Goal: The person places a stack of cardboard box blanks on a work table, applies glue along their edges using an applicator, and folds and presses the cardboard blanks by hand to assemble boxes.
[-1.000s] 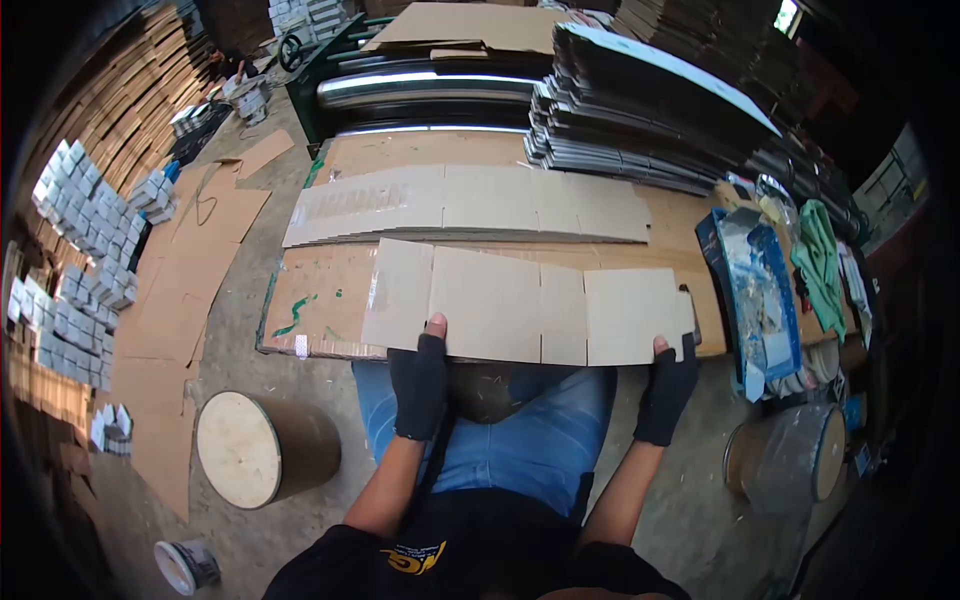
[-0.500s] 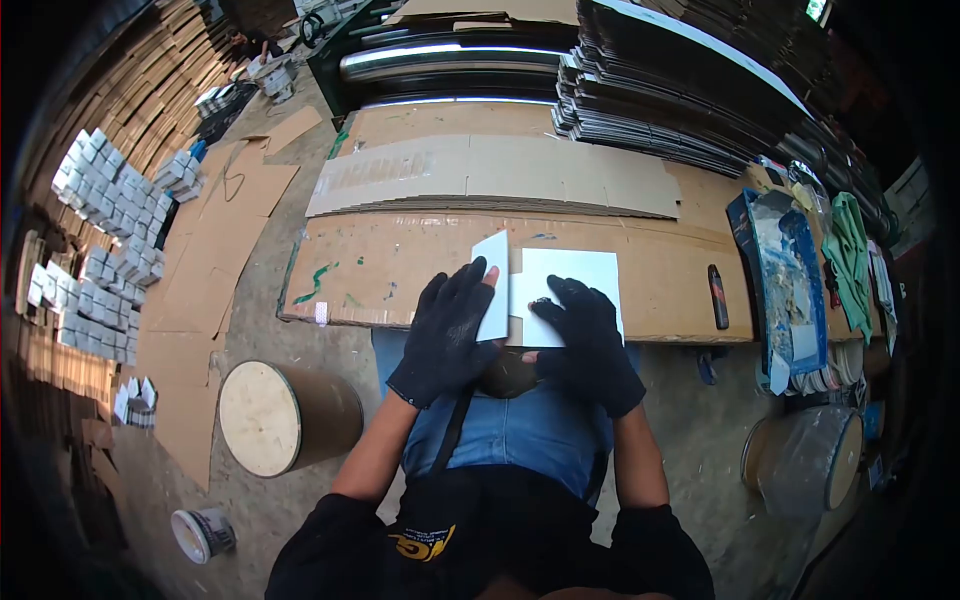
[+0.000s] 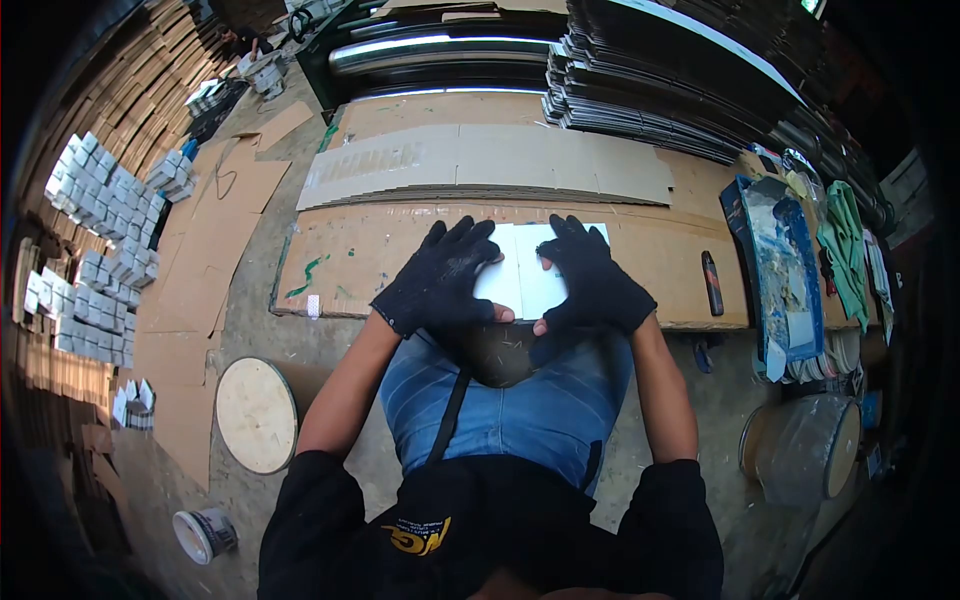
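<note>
Two white card panels (image 3: 530,275) lie side by side at the table's near edge, meeting along a narrow seam. My left hand (image 3: 440,275), in a black glove with bare fingertips, rests over the left panel, its thumb at the near edge. Across the seam, my right hand (image 3: 592,280), gloved the same way, lies on the right panel with fingers spread and thumb near the other thumb. Both hands are open, arched over the card. The outer parts of the panels are hidden under the gloves.
A cardboard-covered table (image 3: 380,245) carries a stack of flat cardboard strips (image 3: 500,160). On the right lie a black utility knife (image 3: 712,283) and a blue glue-smeared tray (image 3: 780,270). Dark sheets (image 3: 650,90) are piled behind, beside a roller machine (image 3: 440,62). A drum (image 3: 257,415) stands left.
The left panel, tilted up before, now lies flat against the right one. My left hand has turned outward and both thumbs have come to the near edge. The view has shifted slightly.
</note>
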Demonstrator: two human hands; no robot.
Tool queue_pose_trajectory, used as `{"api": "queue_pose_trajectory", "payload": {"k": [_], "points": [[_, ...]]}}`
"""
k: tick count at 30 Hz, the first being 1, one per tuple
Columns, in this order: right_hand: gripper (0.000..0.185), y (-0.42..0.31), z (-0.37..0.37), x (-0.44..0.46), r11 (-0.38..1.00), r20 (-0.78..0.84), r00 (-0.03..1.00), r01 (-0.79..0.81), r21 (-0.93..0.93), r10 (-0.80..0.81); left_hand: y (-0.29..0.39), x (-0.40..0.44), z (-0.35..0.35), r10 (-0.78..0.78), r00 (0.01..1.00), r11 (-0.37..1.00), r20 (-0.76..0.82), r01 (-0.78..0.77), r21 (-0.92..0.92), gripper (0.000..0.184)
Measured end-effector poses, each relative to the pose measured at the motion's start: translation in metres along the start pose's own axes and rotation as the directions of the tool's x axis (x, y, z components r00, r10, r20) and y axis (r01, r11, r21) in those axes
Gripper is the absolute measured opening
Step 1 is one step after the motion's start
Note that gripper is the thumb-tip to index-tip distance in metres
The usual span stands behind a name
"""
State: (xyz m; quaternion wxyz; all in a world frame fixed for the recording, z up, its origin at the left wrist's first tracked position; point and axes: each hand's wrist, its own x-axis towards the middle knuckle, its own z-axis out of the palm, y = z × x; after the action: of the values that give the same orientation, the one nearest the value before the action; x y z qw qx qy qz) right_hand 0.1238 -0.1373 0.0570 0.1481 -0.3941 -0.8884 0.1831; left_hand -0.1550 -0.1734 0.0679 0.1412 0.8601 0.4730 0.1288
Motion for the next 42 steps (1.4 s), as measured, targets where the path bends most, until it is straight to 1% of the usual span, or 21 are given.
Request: {"api": "queue_pose_trajectory", "payload": {"k": [1, 2, 4, 7, 10, 11, 13, 15, 16, 18, 22, 25, 31, 33, 35, 37, 38, 40, 42], "points": [[0.093, 0.000, -0.002, 0.003, 1.000, 0.028, 0.999, 0.016, -0.018, -0.015, -0.003, 0.004, 0.000, -0.008, 1.000, 1.000, 0.006, 0.008, -0.005, 0.095], [0.103, -0.001, -0.005, 0.007, 0.995, 0.103, 0.995, 0.010, -0.098, 0.000, -0.006, 0.006, 0.000, 0.015, 1.000, 1.000, 0.012, -0.015, 0.004, 0.097], [0.102, -0.002, -0.011, 0.013, 0.996, 0.113, 0.994, 0.014, -0.088, -0.004, -0.011, 0.010, 0.002, 0.052, 0.999, 0.998, 0.017, -0.052, 0.020, 0.101], [0.100, 0.001, -0.014, 0.017, 0.998, 0.119, 0.993, 0.000, -0.068, 0.008, -0.014, 0.019, -0.004, 0.064, 0.997, 0.997, 0.036, -0.063, -0.032, 0.102], [0.097, 0.006, -0.011, 0.017, 0.995, 0.029, 0.999, 0.044, -0.089, -0.042, -0.011, 0.031, -0.016, 0.048, 0.995, 0.996, 0.084, -0.042, -0.073, 0.103], [0.097, 0.007, -0.008, 0.017, 0.995, 0.034, 0.998, 0.048, -0.082, -0.046, -0.010, 0.032, -0.017, 0.039, 0.993, 0.995, 0.107, -0.028, -0.098, 0.103], [0.097, 0.011, -0.004, 0.017, 0.987, -0.034, 0.993, 0.109, -0.117, -0.114, -0.014, 0.032, -0.008, 0.054, 0.995, 0.996, 0.088, -0.047, -0.072, 0.101], [0.097, 0.010, -0.001, 0.017, 0.989, -0.055, 0.992, 0.104, -0.104, -0.111, -0.022, 0.032, 0.002, 0.166, 0.986, 0.985, -0.017, -0.167, -0.047, 0.099], [0.096, 0.009, -0.001, 0.016, 0.990, -0.079, 0.991, 0.100, -0.094, -0.108, -0.024, 0.032, 0.004, 0.168, 0.986, 0.984, -0.014, -0.169, -0.051, 0.099], [0.095, 0.008, -0.002, 0.016, 0.990, -0.079, 0.991, 0.102, -0.093, -0.109, -0.026, 0.032, 0.005, 0.196, 0.980, 0.980, -0.035, -0.197, -0.033, 0.096], [0.094, 0.012, 0.001, 0.015, 0.988, -0.091, 0.988, 0.118, -0.096, -0.127, -0.022, 0.030, 0.000, 0.168, 0.985, 0.984, -0.037, -0.170, -0.050, 0.094], [0.095, 0.012, 0.001, 0.013, 0.994, -0.112, 0.988, 0.101, -0.049, -0.106, -0.021, 0.028, -0.002, 0.158, 0.986, 0.987, -0.044, -0.159, -0.013, 0.090], [0.095, 0.010, 0.000, 0.013, 0.995, -0.101, 0.992, 0.070, -0.070, -0.077, -0.022, 0.033, -0.002, 0.172, 0.983, 0.984, -0.065, -0.168, 0.054, 0.087], [0.096, 0.009, -0.001, 0.013, 0.996, -0.096, 0.993, 0.055, -0.076, -0.063, -0.022, 0.034, -0.004, 0.135, 0.990, 0.990, -0.037, -0.133, 0.043, 0.086], [0.096, 0.010, -0.001, 0.013, 0.996, -0.089, 0.995, 0.043, -0.083, -0.051, -0.026, 0.032, -0.001, 0.155, 0.986, 0.988, -0.063, -0.153, 0.029, 0.086], [0.095, 0.012, 0.001, 0.013, 0.993, -0.112, 0.991, 0.065, -0.096, -0.076, -0.029, 0.030, 0.004, 0.176, 0.981, 0.984, -0.086, -0.175, 0.019, 0.086], [0.095, 0.011, 0.001, 0.013, 0.993, -0.117, 0.990, 0.064, -0.096, -0.075, -0.030, 0.029, 0.005, 0.176, 0.981, 0.984, -0.086, -0.176, 0.009, 0.089], [0.092, 0.007, 0.000, 0.013, 0.997, -0.131, 0.990, 0.050, -0.052, -0.056, -0.030, 0.028, 0.006, 0.180, 0.979, 0.984, -0.091, -0.180, 0.003, 0.092], [0.091, 0.004, -0.001, 0.013, 0.998, -0.145, 0.988, 0.052, -0.042, -0.058, -0.028, 0.027, 0.007, 0.161, 0.983, 0.984, -0.090, -0.167, -0.062, 0.092]]}}
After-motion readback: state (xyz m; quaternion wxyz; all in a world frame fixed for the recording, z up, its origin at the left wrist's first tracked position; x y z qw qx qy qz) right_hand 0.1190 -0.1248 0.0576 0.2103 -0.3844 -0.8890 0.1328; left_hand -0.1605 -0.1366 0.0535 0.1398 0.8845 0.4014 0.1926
